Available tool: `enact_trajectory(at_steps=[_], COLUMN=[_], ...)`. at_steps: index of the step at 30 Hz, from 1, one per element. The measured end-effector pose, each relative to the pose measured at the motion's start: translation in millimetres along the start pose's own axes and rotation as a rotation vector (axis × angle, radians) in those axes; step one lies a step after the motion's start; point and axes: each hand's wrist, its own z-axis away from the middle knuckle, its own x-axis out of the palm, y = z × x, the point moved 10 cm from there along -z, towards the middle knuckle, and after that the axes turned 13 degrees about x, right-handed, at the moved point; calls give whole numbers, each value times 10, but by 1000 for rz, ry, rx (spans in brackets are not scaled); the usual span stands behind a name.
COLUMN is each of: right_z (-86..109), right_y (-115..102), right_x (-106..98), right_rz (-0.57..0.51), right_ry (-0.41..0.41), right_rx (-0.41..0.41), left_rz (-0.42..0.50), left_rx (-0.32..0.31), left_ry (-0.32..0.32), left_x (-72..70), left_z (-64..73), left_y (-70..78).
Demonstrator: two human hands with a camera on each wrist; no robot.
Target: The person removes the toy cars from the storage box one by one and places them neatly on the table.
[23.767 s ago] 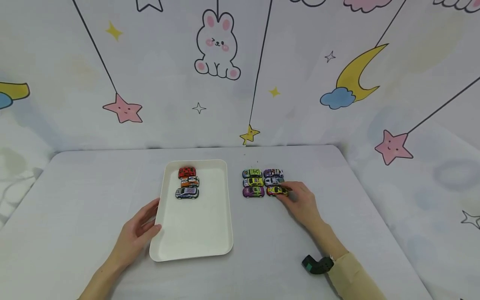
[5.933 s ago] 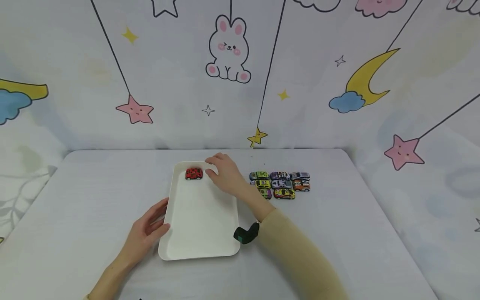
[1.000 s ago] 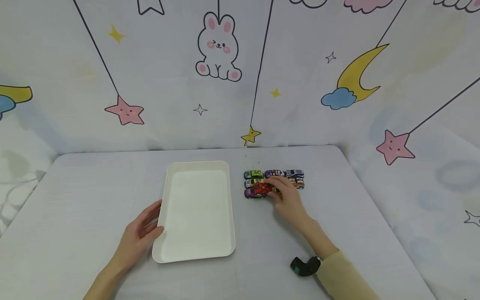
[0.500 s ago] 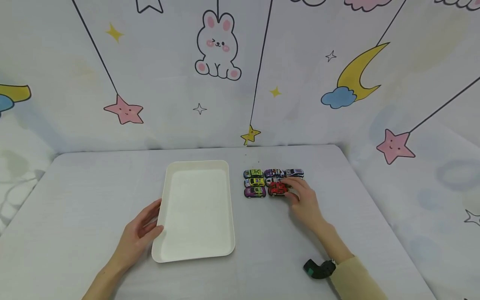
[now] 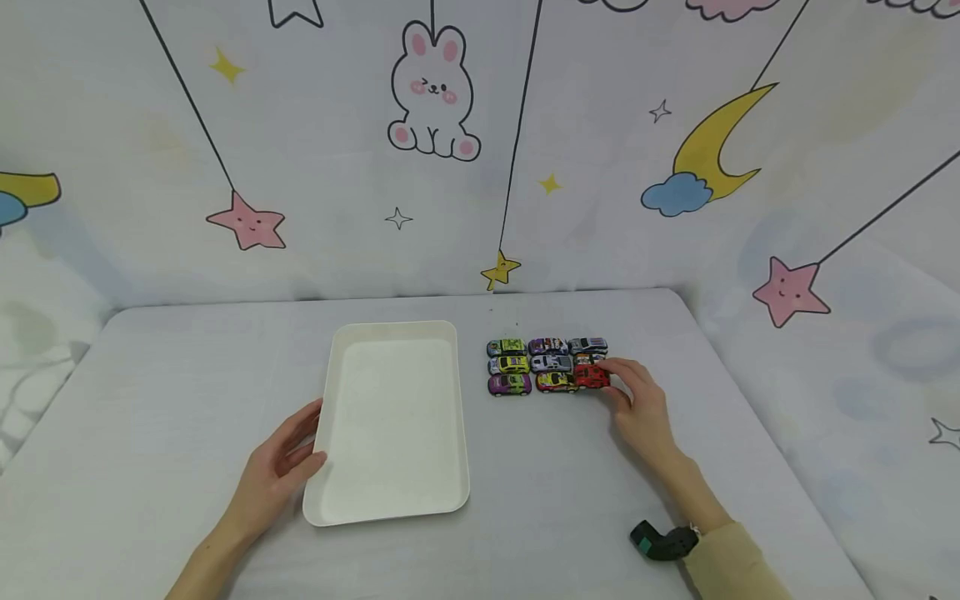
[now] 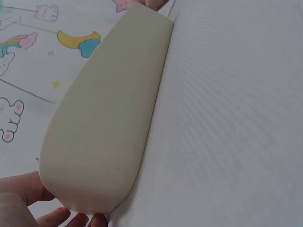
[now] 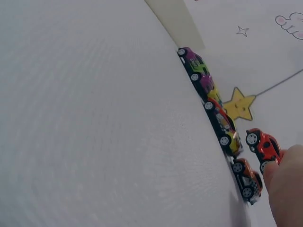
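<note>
My right hand point(image 5: 647, 412) pinches a red toy car point(image 5: 592, 377) with dark spots between thumb and fingers. It is held just above the right end of the front row, beside the red-and-yellow toy car point(image 5: 556, 382). In the right wrist view the red car point(image 7: 265, 147) hangs above an orange toy car point(image 7: 247, 179). A purple-and-green toy car point(image 5: 509, 384) ends that row on the left. Several other toy cars point(image 5: 551, 363) stand close together in rows. My left hand point(image 5: 273, 471) holds the left edge of a white tray point(image 5: 386, 500), its thumb at the rim.
The tray, with nothing in it, lies left of the cars on a white cloth-covered table point(image 5: 180, 375). Behind the table rises a printed backdrop point(image 5: 322, 150). A black wrist device point(image 5: 663, 542) sits on the right wrist.
The red car, out of the tray in the last second, has travelled rightward in my right hand over the front row of cars. My left hand and the tray have stayed put.
</note>
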Motion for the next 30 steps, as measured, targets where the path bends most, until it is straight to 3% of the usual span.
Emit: enact_trajectory(at_steps=[10,30], right_z=[49,71], right_y=[171,207], right_x=[-42,11], right_rz=[3,43], right_ry=[80,39], right_rx=[41,11], left_rz=[-17,0], left_rx=[-4,0], left_ry=[8,5], left_x=[-29,-14], left_z=[17,2], left_y=[11,-19])
